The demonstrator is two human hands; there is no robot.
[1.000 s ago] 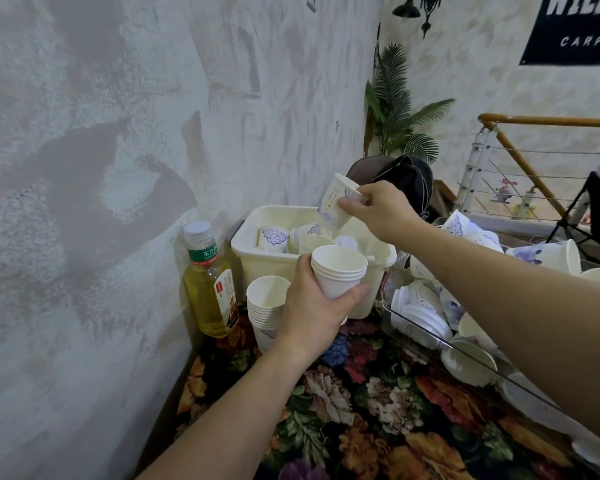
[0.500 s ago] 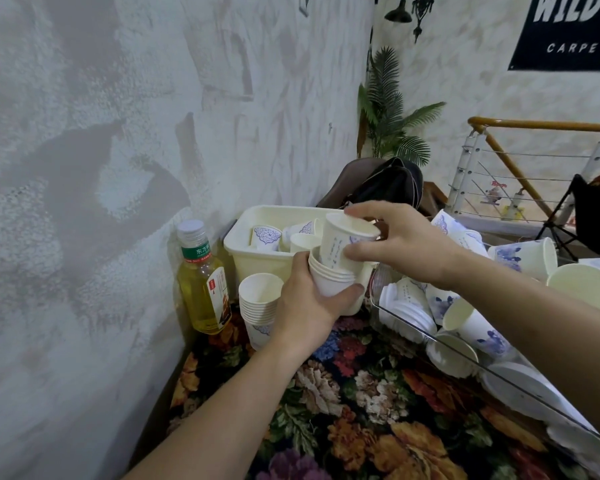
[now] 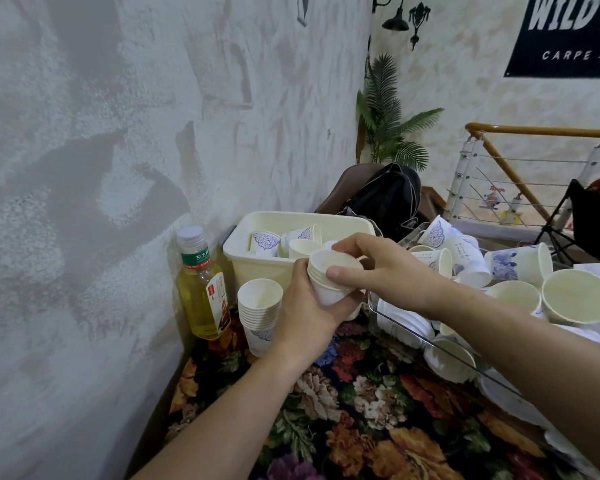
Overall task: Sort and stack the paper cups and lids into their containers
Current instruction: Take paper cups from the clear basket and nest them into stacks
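My left hand [image 3: 305, 313] grips a short stack of white paper cups [image 3: 329, 282] from the side, above the floral cloth. My right hand [image 3: 378, 268] lies over the stack's top, thumb and fingers pinching the rim of the topmost cup, which sits nested in the stack. A taller stack of cups [image 3: 260, 313] stands on the cloth to the left. Behind is a cream plastic bin [image 3: 257, 261] holding several loose cups. To the right, a clear tray [image 3: 395, 327] holds white lids and many loose cups [image 3: 575, 296].
A bottle of yellow drink [image 3: 203, 289] stands against the textured wall on the left. A dark bag [image 3: 385, 199] lies behind the bin. A potted palm, a railing and a folding chair are further back. The floral cloth [image 3: 361, 417] covers the table.
My right hand brought a patterned cup from above the bin down onto the stack in my left hand and pushed it in. The view has shifted slightly.
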